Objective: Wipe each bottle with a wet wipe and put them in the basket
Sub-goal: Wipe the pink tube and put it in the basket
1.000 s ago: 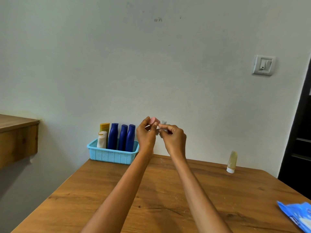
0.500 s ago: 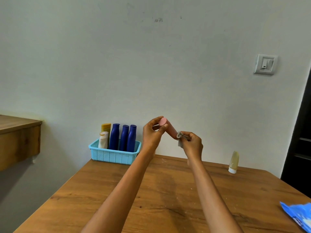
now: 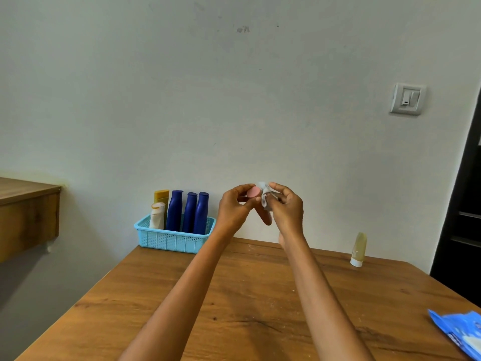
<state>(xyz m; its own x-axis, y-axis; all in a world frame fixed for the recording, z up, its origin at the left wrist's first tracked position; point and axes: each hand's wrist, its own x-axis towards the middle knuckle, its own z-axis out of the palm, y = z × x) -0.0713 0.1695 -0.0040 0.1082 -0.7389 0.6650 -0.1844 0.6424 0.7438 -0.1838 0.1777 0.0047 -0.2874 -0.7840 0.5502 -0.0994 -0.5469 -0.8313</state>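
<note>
Above the table's far edge, my left hand [image 3: 234, 207] grips a small pink bottle [image 3: 253, 192] near its round end. My right hand [image 3: 287, 208] pinches a crumpled white wet wipe [image 3: 265, 195] against that end of the bottle; most of the bottle's body is hidden between my hands. A light blue basket [image 3: 171, 239] stands at the table's far left corner and holds three dark blue bottles [image 3: 189, 212], a white bottle [image 3: 157, 216] and a yellow one [image 3: 161, 196]. A pale yellowish bottle with a white cap [image 3: 358, 250] stands cap-down at the far right.
A blue wet-wipe pack [image 3: 459, 334] lies at the table's right front edge. The wooden table [image 3: 234, 308] meets the wall behind. A wooden shelf [image 3: 26, 212] juts out at the left, and a dark doorway [image 3: 463, 217] is at the right.
My right hand with the wipe has slid from the bottle's lower part back up to its round end beside my left hand. The bottle is tilted more steeply.
</note>
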